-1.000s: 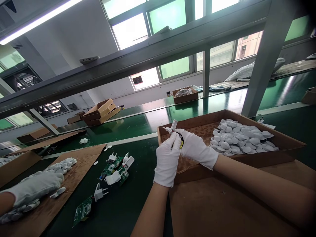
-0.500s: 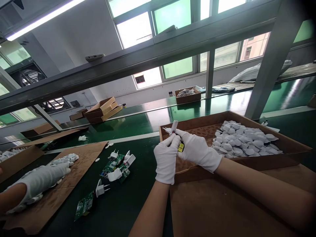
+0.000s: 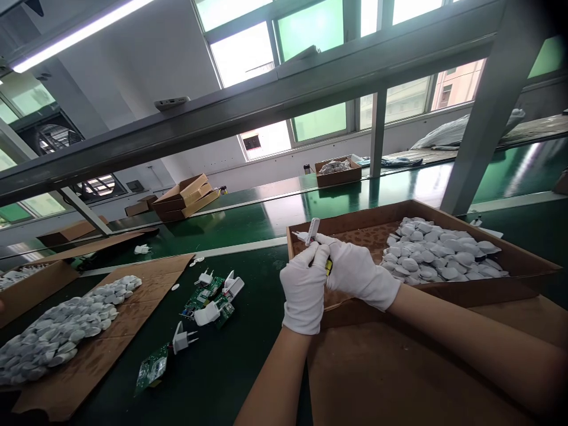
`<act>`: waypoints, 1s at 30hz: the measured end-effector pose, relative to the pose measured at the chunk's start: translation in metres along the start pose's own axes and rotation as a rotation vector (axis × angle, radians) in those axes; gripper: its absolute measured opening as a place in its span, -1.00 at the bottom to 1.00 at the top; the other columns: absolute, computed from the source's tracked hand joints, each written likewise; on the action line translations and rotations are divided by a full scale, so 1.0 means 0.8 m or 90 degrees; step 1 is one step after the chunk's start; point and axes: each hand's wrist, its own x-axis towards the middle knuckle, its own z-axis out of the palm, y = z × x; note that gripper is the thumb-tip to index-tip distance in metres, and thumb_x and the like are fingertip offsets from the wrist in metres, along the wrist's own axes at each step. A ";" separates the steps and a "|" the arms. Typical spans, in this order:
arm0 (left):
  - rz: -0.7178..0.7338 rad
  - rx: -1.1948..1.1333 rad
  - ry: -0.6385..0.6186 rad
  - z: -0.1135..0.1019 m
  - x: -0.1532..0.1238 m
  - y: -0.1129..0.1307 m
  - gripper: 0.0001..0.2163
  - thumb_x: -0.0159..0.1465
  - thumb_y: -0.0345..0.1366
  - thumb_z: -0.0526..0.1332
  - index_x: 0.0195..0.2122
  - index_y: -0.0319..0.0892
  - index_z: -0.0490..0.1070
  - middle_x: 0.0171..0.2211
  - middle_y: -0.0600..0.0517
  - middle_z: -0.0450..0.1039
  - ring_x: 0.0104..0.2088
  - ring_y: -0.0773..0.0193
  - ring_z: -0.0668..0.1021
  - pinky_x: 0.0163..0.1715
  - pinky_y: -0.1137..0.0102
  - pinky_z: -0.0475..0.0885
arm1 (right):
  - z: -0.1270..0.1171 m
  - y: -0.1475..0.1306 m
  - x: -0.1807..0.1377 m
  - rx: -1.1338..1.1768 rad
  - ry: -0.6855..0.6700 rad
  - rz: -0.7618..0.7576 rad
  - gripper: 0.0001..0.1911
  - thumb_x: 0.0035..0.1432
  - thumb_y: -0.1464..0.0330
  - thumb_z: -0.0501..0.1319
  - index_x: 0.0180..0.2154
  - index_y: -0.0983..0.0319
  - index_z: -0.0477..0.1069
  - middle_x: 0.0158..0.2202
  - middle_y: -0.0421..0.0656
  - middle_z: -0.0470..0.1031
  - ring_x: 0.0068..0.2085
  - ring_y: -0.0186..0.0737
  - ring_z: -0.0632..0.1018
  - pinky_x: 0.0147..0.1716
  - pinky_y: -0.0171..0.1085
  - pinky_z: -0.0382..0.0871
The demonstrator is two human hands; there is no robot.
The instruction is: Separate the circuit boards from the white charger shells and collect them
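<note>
Both my hands wear white gloves and meet above the near corner of a shallow cardboard tray (image 3: 523,269). My left hand (image 3: 305,290) and my right hand (image 3: 357,269) are closed together on one small white plug part (image 3: 311,231) with metal pins; a yellow-and-black piece shows between the palms. A heap of white plastic caps (image 3: 437,251) fills the tray's right half.
On the green belt (image 3: 248,355) to my left lie green circuit boards (image 3: 202,299), white plug housings (image 3: 183,340) and a cardboard sheet bearing more white caps (image 3: 57,331). Cardboard boxes (image 3: 184,198) stand further back. A grey metal frame (image 3: 284,97) crosses overhead.
The other person's gloved hand on the left cap pile has withdrawn out of view. My two hands have stayed together on the plug part, my left hand closing in a little.
</note>
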 end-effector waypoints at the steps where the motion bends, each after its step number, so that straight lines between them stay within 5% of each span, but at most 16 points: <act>1: 0.015 0.003 -0.001 0.000 -0.001 -0.001 -0.83 0.07 -0.21 0.20 -0.33 -0.07 0.51 -0.34 0.08 0.53 -0.29 0.24 0.52 -0.24 0.46 0.35 | 0.000 0.000 0.000 -0.002 -0.003 0.001 -0.45 0.02 0.18 0.02 0.04 0.28 0.24 -0.14 -0.01 0.45 -0.29 -0.09 0.52 -0.34 -0.24 0.36; 17: 0.063 0.052 -0.029 0.001 0.000 -0.006 -0.77 0.12 -0.19 0.15 -0.22 -0.06 0.48 -0.25 0.02 0.50 -0.24 0.22 0.49 -0.21 0.45 0.30 | -0.004 0.001 0.005 0.095 -0.042 0.028 -0.54 0.01 0.27 0.07 -0.01 0.18 0.26 -0.11 -0.12 0.45 -0.22 -0.16 0.50 -0.32 -0.32 0.36; 26: -0.154 -0.276 -0.154 0.002 0.011 0.006 -0.66 0.04 -0.28 0.25 -0.13 -0.22 0.41 -0.19 0.00 0.48 -0.16 0.25 0.48 -0.10 0.41 0.34 | -0.001 0.009 0.013 0.217 -0.033 0.127 -0.51 -0.08 0.24 0.13 -0.06 0.25 0.25 -0.26 -0.08 0.49 -0.28 -0.11 0.50 -0.31 -0.23 0.34; 30: -0.170 -0.265 -0.175 -0.002 0.014 0.006 -0.68 0.03 -0.27 0.26 -0.16 -0.19 0.43 -0.16 0.02 0.46 -0.11 0.21 0.46 -0.07 0.39 0.33 | 0.008 0.016 0.017 0.287 -0.047 0.142 -0.48 -0.12 0.22 0.18 -0.08 0.27 0.24 -0.29 -0.08 0.48 -0.34 -0.17 0.49 -0.35 -0.26 0.34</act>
